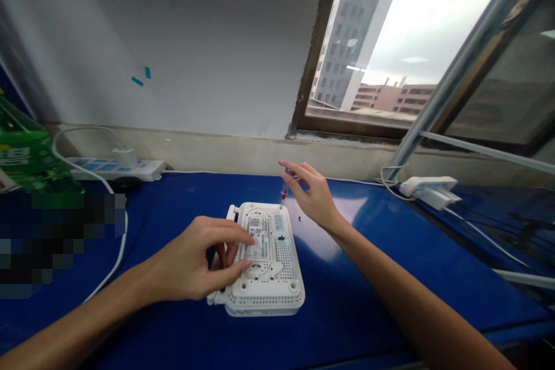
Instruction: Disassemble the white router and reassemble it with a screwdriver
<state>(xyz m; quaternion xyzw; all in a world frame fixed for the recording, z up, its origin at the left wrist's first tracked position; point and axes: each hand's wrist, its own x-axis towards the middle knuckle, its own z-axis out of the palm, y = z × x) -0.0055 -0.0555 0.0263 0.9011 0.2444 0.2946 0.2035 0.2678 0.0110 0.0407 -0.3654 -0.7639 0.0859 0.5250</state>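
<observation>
A white plastic device (264,295) with vent holes and a printed label lies label side up on the blue table (173,329). My left hand (208,254) rests over its left side, fingers apart, thumb and index finger touching the top face. My right hand (310,191) holds a small screwdriver (284,189) with a clear and red handle by its upper end. The screwdriver stands nearly upright, its tip at the device's far right corner hole. A tiny dark piece (299,218), perhaps a screw, lies on the table just right of the device.
At the left are a green bottle (26,150), a power strip (151,170) with a plug, and a white cable (124,237) running forward. Another power strip (429,186) lies at the right by a metal pole (433,101). Wall and window are behind.
</observation>
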